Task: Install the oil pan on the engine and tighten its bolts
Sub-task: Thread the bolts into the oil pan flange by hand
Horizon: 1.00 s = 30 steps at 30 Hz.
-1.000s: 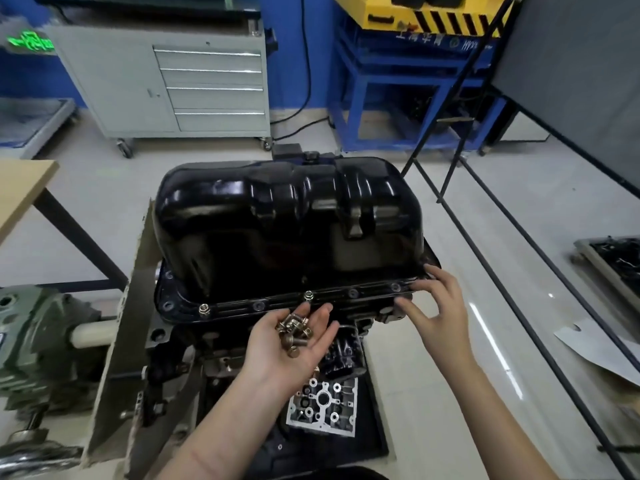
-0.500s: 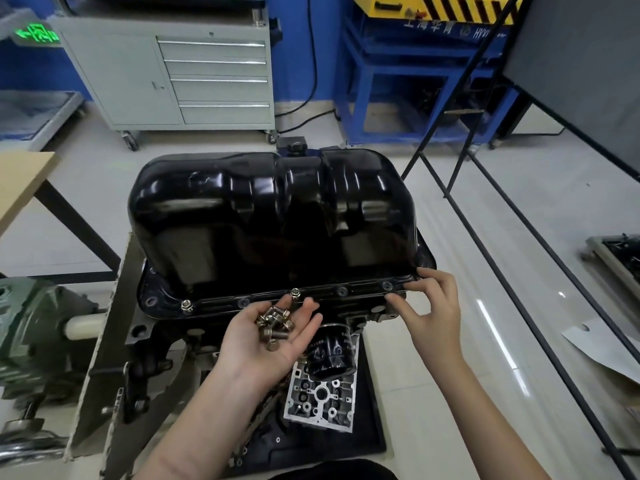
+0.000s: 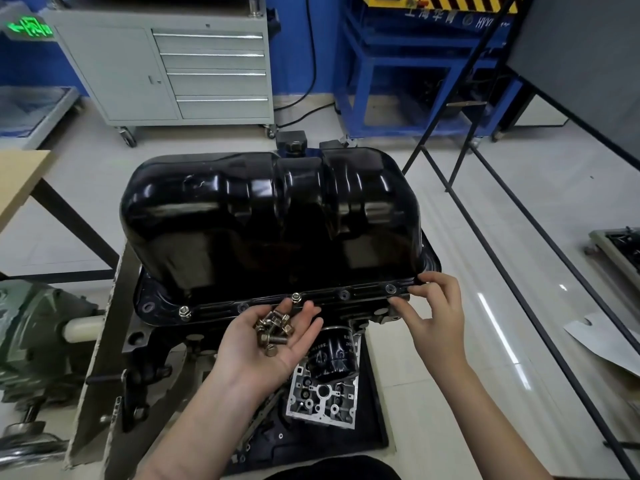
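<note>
Grey drawer cabinet [image 3: 180,67] on wheels sits against the blue wall, blue metal rack [image 3: 408,81] to its right. Wooden table [image 3: 20,178] corner far left, green motor [image 3: 34,337] below it.

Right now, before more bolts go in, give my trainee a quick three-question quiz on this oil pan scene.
1. True or false: the left hand cups a pile of loose brass-coloured flange bolts.
2. How many silver bolt heads already stand in the near flange of the glossy black steel oil pan?
3. Where does the right hand touch the pan: A) the domed top, B) the near right flange corner, C) the far edge?

Key: 1 true; 2 two; 3 B.
</note>
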Motion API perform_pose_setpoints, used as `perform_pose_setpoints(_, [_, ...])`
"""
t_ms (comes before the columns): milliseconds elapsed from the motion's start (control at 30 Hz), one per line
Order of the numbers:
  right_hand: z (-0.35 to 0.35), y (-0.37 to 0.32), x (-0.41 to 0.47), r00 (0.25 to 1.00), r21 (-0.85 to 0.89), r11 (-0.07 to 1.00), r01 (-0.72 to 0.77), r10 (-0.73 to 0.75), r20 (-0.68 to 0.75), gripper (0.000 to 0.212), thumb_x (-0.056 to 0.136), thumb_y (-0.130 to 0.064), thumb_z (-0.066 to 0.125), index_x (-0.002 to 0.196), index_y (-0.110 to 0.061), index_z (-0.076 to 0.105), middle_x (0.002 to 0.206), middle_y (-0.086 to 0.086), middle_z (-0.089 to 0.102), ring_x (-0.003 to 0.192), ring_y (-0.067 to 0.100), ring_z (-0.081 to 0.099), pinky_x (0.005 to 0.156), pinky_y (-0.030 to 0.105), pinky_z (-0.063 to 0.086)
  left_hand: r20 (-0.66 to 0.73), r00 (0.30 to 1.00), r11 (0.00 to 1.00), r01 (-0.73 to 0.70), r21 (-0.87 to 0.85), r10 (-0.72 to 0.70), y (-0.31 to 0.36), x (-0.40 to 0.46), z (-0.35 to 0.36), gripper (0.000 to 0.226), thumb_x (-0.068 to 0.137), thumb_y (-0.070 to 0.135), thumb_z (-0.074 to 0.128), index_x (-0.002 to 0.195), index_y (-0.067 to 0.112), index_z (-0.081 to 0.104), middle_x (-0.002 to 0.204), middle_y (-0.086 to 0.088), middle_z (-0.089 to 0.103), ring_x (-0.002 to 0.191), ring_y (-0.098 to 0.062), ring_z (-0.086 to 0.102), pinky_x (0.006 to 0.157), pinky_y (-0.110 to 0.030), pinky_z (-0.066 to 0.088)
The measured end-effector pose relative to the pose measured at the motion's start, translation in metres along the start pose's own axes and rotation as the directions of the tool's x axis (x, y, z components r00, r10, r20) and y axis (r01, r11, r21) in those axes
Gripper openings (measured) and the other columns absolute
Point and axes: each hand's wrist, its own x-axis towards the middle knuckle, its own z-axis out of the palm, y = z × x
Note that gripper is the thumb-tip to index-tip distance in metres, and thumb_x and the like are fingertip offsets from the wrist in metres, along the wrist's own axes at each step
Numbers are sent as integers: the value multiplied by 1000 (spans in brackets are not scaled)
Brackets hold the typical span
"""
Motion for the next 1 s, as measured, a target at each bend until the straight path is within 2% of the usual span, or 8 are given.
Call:
perform_pose_setpoints(67, [0, 0, 0, 1000, -15, 1000, 15, -15, -9, 18, 64, 1, 75, 75, 3, 60, 95, 17, 49, 92, -22, 40, 86, -3, 29, -1, 1000, 1000, 4, -2, -4, 0, 0, 1, 27, 91, 15, 43, 78, -3, 59, 93, -35, 63, 63, -30, 69, 66, -49, 47])
perform_pose_setpoints(300, [2, 1, 0, 1000, -57, 998, 13, -14, -18, 22, 63, 2, 77, 75, 4, 60, 92, 22, 52, 87, 3, 42, 86, -2, 31, 9, 1000, 1000, 9, 0, -9, -1, -1, 2, 27, 90, 15, 43, 77, -2, 59, 93, -35, 64, 60, -29, 69, 65, -53, 53])
perform_pose_setpoints(433, [2, 0, 0, 1000, -60, 998, 16, -17, -18, 21, 63, -1, 76, 76, 4, 60, 91, 24, 52, 85, 6, 43, 86, -2, 32, 13, 1000, 1000, 5, 7, -5, -2, -1, 2, 27, 90, 15, 44, 76, -3, 59, 93, -34, 64, 60, -29, 69, 64, -52, 55])
perform_pose_setpoints(633, [1, -2, 1, 1000, -70, 998, 5, -5, -11, 21, 64, -7, 73, 76, 4, 59, 91, 25, 52, 86, 14, 44, 86, -2, 30, 3, 1000, 1000, 0, 17, 0, -3, -1, 2, 30, 91, 15, 43, 74, -3, 59, 98, -31, 63, 61, -29, 69, 65, -49, 47])
perform_pose_setpoints(800, [1, -2, 0, 999, -80, 997, 23, -26, -31, 23, 63, -5, 76, 76, 4, 59, 91, 26, 52, 88, 14, 44, 86, -3, 29, 14, 1000, 1000, 8, 5, -8, -4, -1, 1, 29, 90, 15, 45, 73, -4, 60, 97, -32, 64, 61, -29, 69, 63, -52, 55])
perform_pose_setpoints(900, [-4, -10, 2, 1000, -118, 993, 20, -19, 13, 27, 61, -4, 81, 77, 4, 61, 96, 27, 55, 90, 15, 47, 79, 9, 43, 17, 1000, 1000, 7, 7, -7, -4, 0, 1, 29, 90, 15, 45, 75, -3, 60, 97, -31, 64, 63, -30, 69, 64, -52, 55])
perform_pose_setpoints(933, [-7, -14, 3, 1000, -147, 989, 14, -10, 28, 29, 61, -11, 81, 78, 3, 62, 101, 26, 56, 91, 15, 50, 70, 21, 49, 14, 1000, 1000, 5, 11, -5, -4, 0, 0, 28, 90, 16, 45, 76, -3, 60, 98, -31, 64, 64, -30, 69, 64, -52, 54])
perform_pose_setpoints(1000, [-17, -25, 5, 999, -186, 982, -31, 39, 36, 39, 62, -29, 77, 86, 0, 65, 110, 21, 56, 87, 19, 57, 61, 31, 50, 16, 1000, 1000, 2, 12, -2, -3, -1, -2, 28, 91, 17, 44, 78, -2, 60, 99, -31, 64, 64, -30, 69, 65, -50, 50])
